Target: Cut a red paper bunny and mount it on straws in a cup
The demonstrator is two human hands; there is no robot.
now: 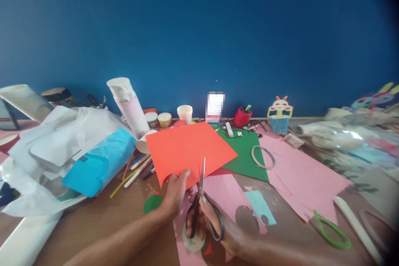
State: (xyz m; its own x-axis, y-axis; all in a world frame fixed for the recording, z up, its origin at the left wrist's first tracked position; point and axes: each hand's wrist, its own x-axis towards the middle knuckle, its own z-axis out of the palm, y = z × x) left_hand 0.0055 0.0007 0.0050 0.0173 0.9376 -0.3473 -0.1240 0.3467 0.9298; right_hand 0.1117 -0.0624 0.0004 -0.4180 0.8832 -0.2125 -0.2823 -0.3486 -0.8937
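An orange-red paper sheet (190, 147) is held up at its lower edge by my left hand (175, 193), the thumb lying on top. My right hand (212, 218) is closed around the dark handles of a pair of scissors (202, 181). The blades point up and away, at the lower edge of the sheet. Below my hands lies pink paper (222, 191) with a small orange scrap (208, 249) and a round piece (193, 241) partly hidden by my fingers. A green paper circle (152, 204) rests left of my left wrist.
Green paper (249, 153), pink sheets (305, 174) and a light blue piece (261, 207) lie to the right. White plastic bags (59, 149) and a blue packet (99, 162) cover the left. Pens (137, 172), a paper cup (185, 114) and a red pot (242, 117) stand or lie farther back.
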